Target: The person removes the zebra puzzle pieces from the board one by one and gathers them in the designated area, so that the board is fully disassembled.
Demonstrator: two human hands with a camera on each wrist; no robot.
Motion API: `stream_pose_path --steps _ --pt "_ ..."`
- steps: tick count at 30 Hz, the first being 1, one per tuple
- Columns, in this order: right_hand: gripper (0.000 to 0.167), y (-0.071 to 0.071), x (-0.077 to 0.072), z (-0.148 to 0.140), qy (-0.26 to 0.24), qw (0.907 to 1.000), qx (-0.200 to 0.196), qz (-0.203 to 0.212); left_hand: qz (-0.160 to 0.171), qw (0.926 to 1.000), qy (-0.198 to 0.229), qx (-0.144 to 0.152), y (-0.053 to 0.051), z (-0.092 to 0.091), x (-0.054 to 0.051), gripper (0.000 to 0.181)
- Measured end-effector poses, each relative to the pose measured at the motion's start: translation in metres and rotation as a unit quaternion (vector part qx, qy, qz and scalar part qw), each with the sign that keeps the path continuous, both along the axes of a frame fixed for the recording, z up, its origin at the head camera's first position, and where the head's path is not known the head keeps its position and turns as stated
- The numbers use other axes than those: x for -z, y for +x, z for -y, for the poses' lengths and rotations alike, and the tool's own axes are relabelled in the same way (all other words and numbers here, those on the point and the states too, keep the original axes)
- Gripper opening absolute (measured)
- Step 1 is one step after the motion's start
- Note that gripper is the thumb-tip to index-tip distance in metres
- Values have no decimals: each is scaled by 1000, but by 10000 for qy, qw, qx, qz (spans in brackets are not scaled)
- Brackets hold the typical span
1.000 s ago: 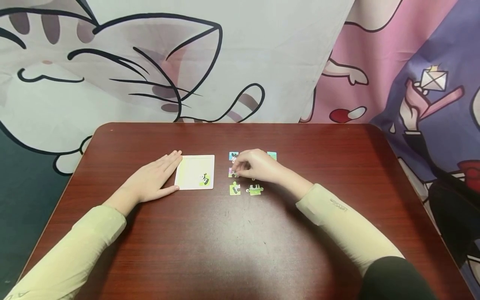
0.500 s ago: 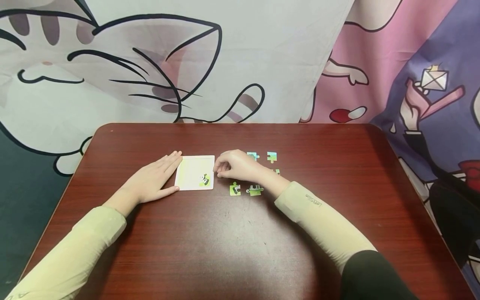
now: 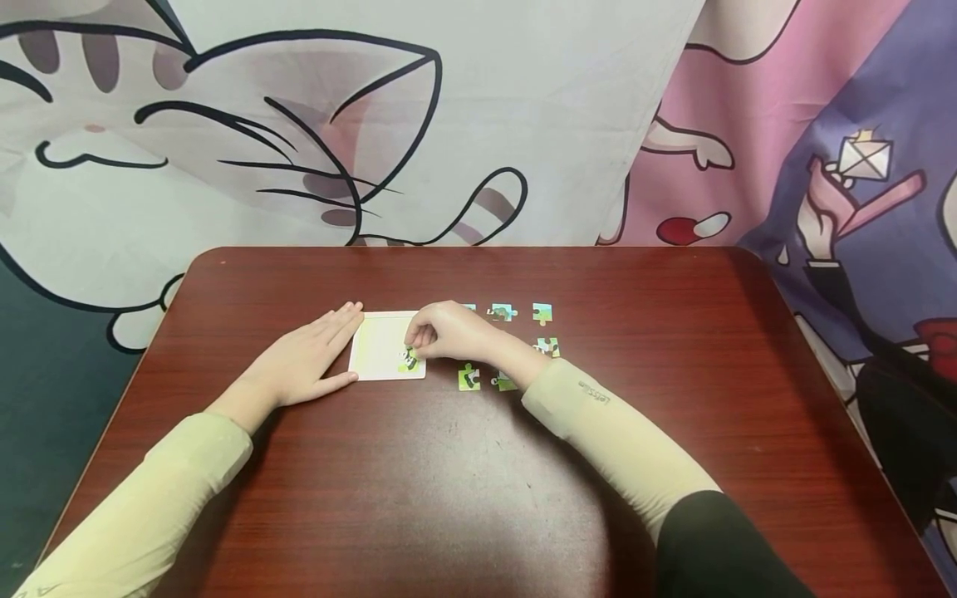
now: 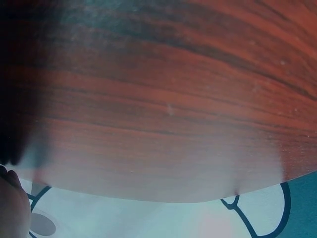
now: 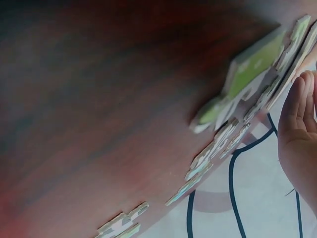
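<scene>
My left hand (image 3: 299, 361) lies flat with straight fingers along the left edge of a pale square puzzle board (image 3: 374, 345). A puzzle piece with a panda picture (image 3: 408, 360) lies in the board's lower right corner. Just above it, over the board's right side, my right hand (image 3: 456, 330) pinches a puzzle piece between thumb and fingertips; the fingers hide most of that piece. In the right wrist view the hand (image 5: 302, 134) shows at the right edge, beside the board. Only a bit of a hand (image 4: 12, 206) enters the left wrist view at its lower left.
Loose puzzle pieces lie in rows right of the board, among them a top right piece (image 3: 542, 312), a top middle piece (image 3: 502, 312) and a lower left piece (image 3: 468, 378). My right hand and wrist cover others. The reddish-brown table (image 3: 359, 482) ends at a printed curtain (image 3: 523, 108).
My right hand has moved left from the rows of loose pieces to above the board's right side, fingers still pinched. The left hand has stayed at the board's edge.
</scene>
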State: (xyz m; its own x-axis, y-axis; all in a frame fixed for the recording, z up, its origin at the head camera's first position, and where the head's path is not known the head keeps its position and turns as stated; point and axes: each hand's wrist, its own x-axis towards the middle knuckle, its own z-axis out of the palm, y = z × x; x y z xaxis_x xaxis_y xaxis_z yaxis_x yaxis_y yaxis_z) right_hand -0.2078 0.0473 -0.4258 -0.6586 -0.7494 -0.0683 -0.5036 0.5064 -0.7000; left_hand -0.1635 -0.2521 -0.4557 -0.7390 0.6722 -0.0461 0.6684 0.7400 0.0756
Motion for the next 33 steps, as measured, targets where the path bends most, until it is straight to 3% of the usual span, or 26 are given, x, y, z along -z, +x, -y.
stream_pose_path --steps 19,33 --pt "25 0 4 14 753 9947 -374 -586 -25 10000 -17 5 0 1 1 91" --pt "21 2 3 15 700 9926 -629 -773 -87 10000 -12 42 -1 1 1 90"
